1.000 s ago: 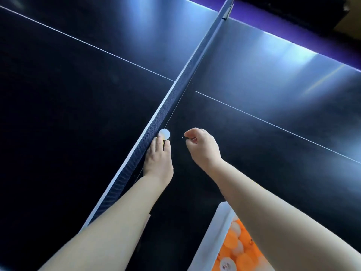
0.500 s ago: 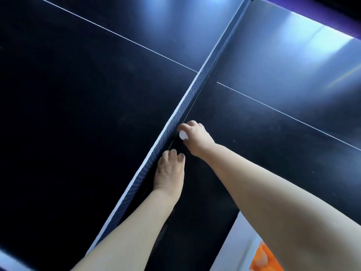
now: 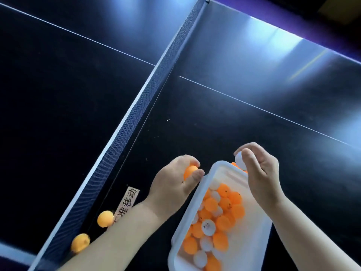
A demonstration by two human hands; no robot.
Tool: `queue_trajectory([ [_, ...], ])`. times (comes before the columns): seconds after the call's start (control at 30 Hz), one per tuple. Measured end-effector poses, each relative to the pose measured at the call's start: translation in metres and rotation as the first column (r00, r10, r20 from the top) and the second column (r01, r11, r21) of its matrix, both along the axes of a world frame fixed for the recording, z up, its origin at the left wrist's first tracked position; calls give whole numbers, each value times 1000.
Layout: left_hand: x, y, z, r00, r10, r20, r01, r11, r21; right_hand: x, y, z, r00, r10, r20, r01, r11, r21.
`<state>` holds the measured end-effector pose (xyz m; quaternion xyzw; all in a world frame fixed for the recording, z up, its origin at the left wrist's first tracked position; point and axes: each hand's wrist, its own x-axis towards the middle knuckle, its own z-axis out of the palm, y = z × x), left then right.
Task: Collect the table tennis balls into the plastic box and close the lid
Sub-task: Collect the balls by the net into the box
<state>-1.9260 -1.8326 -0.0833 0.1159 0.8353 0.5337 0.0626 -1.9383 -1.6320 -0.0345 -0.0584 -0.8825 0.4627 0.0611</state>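
A white plastic box [image 3: 190,210] lies on the dark table at the lower right, holding several orange and white balls [image 3: 218,222]. My left hand [image 3: 173,182] is just left of the box's far corner, fingers closed on an orange ball [image 3: 190,170]. My right hand [image 3: 259,171] hovers over the box's far end, pinching a white ball [image 3: 239,159]. Two loose orange balls [image 3: 105,218] [image 3: 80,242] lie by the net at the lower left. No lid shows.
The net [image 3: 136,102] runs diagonally from the top middle to the lower left. A paper label with printed characters [image 3: 128,205] lies on the table between the net and my left forearm. White lines cross the dark tabletop [image 3: 234,124].
Both hands have pulled back from the net toward the box. The right hand took the white ball at the net; the left hand now holds an orange one. The view dropped toward the box.
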Motion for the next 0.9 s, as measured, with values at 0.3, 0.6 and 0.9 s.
queue_trajectory([
  [0.3,95,25,13,991,132,-10,-133,990,-44,48,28,-3,993,115,-29,-108,977,181],
  [0.6,190,-57,-11,694,719,28,-692,678,-249,64,-99,1,829,559,0,-553,821,142],
  [0.9,226,-119,-58,695,718,40,-626,631,-458,79,-237,-78,542,684,487,-832,358,423],
])
